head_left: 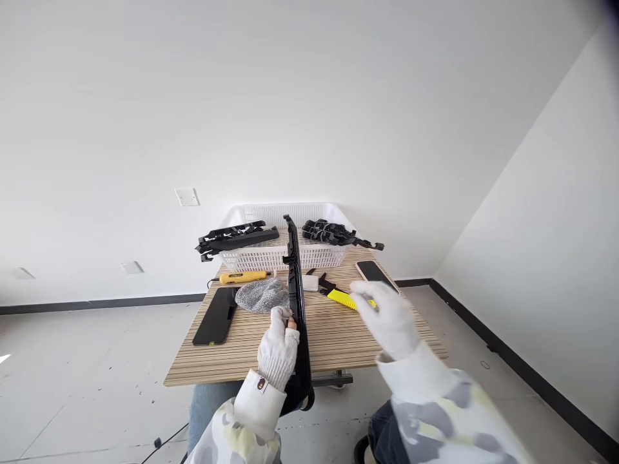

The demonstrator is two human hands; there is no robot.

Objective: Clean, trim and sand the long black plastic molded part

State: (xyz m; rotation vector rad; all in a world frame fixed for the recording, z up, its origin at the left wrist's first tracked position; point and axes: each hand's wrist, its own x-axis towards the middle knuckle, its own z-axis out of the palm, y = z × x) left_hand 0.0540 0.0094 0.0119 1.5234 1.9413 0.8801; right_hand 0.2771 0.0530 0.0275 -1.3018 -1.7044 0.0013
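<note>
My left hand (pixel 279 348), in a white glove with bare fingertips, is closed on a long black plastic strip (pixel 296 283). The strip runs from near my lap, across the table, to the front of the basket. Over the table's right side is my right hand (pixel 387 316), also gloved and blurred by motion. Its fingers overlap the end of a tool with a yellow ribbed handle (pixel 341 298); whether they touch or grip it I cannot tell. Left of the strip lies a crumpled grey cloth (pixel 262 295).
A white plastic basket (pixel 236 260) at the back bears black plastic parts on its left (pixel 236 238) and right (pixel 333 233). On the table (pixel 232 357) lie a yellow corded tool (pixel 242 276), a black phone (pixel 215 316), another phone (pixel 374 272) and a small white block (pixel 310 282).
</note>
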